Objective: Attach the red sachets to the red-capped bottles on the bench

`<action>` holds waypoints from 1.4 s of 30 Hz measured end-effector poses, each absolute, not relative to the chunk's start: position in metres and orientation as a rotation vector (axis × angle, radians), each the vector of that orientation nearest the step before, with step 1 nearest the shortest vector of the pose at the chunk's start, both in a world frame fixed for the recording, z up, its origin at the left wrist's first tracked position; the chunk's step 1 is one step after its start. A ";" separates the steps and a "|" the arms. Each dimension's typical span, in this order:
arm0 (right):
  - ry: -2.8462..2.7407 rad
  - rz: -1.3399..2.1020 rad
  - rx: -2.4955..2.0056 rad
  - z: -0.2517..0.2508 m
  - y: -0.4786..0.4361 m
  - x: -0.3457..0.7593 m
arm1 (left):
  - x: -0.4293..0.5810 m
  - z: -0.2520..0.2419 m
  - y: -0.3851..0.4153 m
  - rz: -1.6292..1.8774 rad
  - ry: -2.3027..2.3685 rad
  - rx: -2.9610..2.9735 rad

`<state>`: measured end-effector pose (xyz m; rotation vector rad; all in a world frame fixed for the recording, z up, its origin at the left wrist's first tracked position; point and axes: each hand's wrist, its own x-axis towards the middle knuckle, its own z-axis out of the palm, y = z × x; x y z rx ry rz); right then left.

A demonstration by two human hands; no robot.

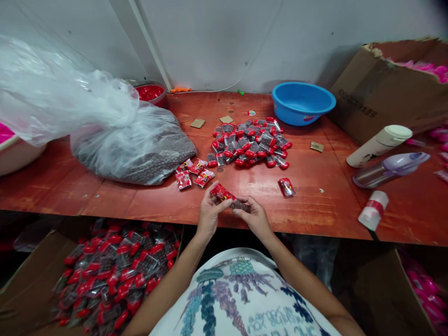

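My left hand [209, 211] and my right hand [255, 215] meet at the near edge of the red wooden table [140, 200]. Both pinch one small packet [229, 197]: the left fingers hold its red label end, the right fingers hold the clear end filled with dark beads. A heap of like packets with red ends [250, 142] lies in the middle of the table. A few red label cards [193, 173] lie just left of my hands, and a single one [286, 186] lies to the right.
A big clear plastic bag of dark beads [133, 149] fills the left. A blue basin [303, 101] and a cardboard box [388, 88] stand at the back right. Bottles [380, 145] lie at the right. Below left, a box holds finished packets [115, 275].
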<state>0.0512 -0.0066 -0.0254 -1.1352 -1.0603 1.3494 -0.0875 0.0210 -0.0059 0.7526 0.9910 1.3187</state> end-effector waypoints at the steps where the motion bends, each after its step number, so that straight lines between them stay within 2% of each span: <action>1: -1.051 1.363 -1.124 -0.024 -0.007 0.050 | -0.086 -0.006 0.021 1.337 0.975 0.738; 8: -0.748 1.401 -1.011 -0.026 -0.013 0.037 | -0.080 0.001 0.022 1.285 1.018 0.737; 14: -0.884 1.256 -1.120 -0.036 -0.017 0.035 | -0.077 -0.002 0.021 1.332 1.086 0.706; 22: -0.685 1.503 -1.022 -0.024 -0.010 0.040 | -0.079 -0.005 0.019 1.234 0.997 0.685; 29: -1.030 1.490 -1.089 -0.025 -0.006 0.055 | -0.084 -0.009 0.026 1.279 1.082 0.687; 35: -1.124 1.325 -1.140 -0.033 -0.005 0.059 | -0.077 -0.011 0.021 1.123 1.087 0.704; 42: -1.032 1.529 -1.089 -0.036 0.000 0.069 | -0.078 -0.017 0.018 1.081 1.028 0.677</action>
